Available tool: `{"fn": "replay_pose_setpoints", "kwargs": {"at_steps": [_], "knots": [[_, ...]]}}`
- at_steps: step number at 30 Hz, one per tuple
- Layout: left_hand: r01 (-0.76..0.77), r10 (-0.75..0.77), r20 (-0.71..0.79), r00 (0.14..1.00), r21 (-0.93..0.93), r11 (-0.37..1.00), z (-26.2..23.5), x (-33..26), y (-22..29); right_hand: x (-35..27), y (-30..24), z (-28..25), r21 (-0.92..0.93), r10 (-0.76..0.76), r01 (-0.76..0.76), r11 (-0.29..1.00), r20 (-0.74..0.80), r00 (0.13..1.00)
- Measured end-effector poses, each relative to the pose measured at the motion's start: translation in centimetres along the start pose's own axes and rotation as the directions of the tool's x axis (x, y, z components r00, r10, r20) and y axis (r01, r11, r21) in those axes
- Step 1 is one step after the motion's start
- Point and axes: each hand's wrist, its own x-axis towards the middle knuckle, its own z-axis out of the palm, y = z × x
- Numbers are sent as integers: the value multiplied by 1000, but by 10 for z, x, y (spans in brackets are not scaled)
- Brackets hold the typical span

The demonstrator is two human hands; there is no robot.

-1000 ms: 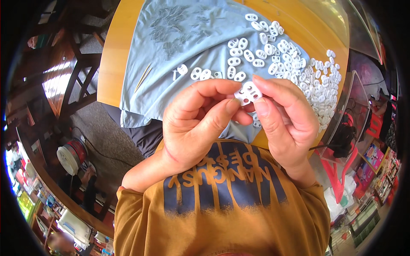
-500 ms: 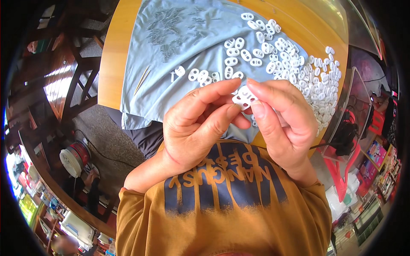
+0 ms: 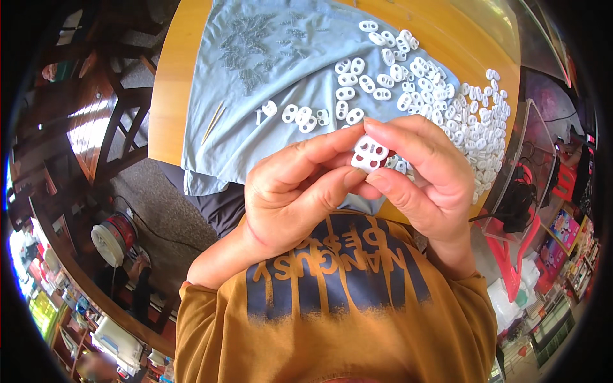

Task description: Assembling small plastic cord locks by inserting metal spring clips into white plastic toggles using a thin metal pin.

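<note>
Between my hands sits a white plastic two-hole cord lock (image 3: 370, 155), its holes facing up and a small spring-like coil showing in its middle. My left hand (image 3: 281, 191) is closed on its left side with thumb and fingers. From the right, thumb and index finger of my right hand (image 3: 437, 175) grip it too. The fingers partly cover the piece, so how its parts fit together is hard to tell. Just beyond lie several white oval cord lock pieces (image 3: 347, 79) on a light blue cloth (image 3: 233, 156). Many small metal springs (image 3: 249, 48) are scattered at the cloth's far left.
A heap of white pieces (image 3: 469, 137) spreads over the right of the wooden table (image 3: 169, 96). Two thin sticks (image 3: 212, 123) lie on the cloth at left. A clear plastic bin (image 3: 520, 159) stands beyond the right edge, near a red stool (image 3: 511, 274).
The cord lock has turned between my fingers, so its holed face now shows more fully. My right thumb has moved lower and left along it.
</note>
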Motion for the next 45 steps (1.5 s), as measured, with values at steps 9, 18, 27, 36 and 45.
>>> {"fn": "replay_pose_setpoints", "kwargs": {"at_steps": [9, 18, 27, 36, 45], "knots": [[-201, 202, -8, 979, 67, 977, 0, 3, -3, -3, -1, 11, -68, -76, 73, 995, -54, 996], [-267, 269, -1, 963, 105, 958, 1, 0, -9, -7, 2, 13, -3, -75, 75, 997, -56, 996], [-258, 261, -71, 963, 57, 965, 5, -5, -19, -13, 6, 23, 56, -61, 69, 996, -128, 990], [-221, 227, -87, 970, 68, 973, 6, -7, -19, -14, 7, 29, 33, -83, 91, 995, -180, 980], [-193, 205, -87, 975, 125, 973, 9, -3, -17, -17, 4, 14, 13, -14, 16, 1000, -146, 989]]}}
